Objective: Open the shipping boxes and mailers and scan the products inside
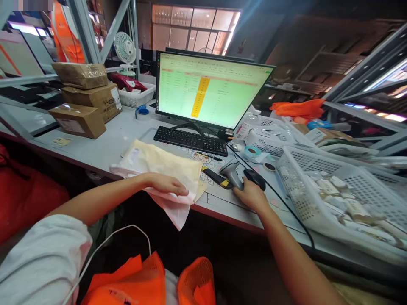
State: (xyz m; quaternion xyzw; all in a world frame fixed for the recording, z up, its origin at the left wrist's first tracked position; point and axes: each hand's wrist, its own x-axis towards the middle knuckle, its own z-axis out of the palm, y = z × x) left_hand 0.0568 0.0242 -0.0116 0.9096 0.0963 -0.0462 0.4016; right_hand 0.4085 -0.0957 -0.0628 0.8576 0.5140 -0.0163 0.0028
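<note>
Left hand (163,184) lies across a cream-and-white packet (165,160) at the near edge of the desk (87,151), a white corner of it hanging over the edge. I note those fingers together, slightly bent, resting on top; I cannot tell whether they pinch the wrapping. Right hand (252,195) is at the grip of a grey scanner (232,173), thumb and forefinger at the handle; I cannot tell how firmly, or whether they close round it. Mouse (258,178) just beside those fingers, black. Between packet and scanner I log a black-and-yellow cutter (216,177), flat, with a pen (208,156) beyond it. Keyboard (190,140) behind the packet, in front of a monitor (181,91) showing a table with one orange column. On my right, a white basket (295,203) of small pale goods, a teal tape roll (248,154) near it. Far left, three brown boxes (79,120), two of them stacked; beyond, a fan (124,47).
</note>
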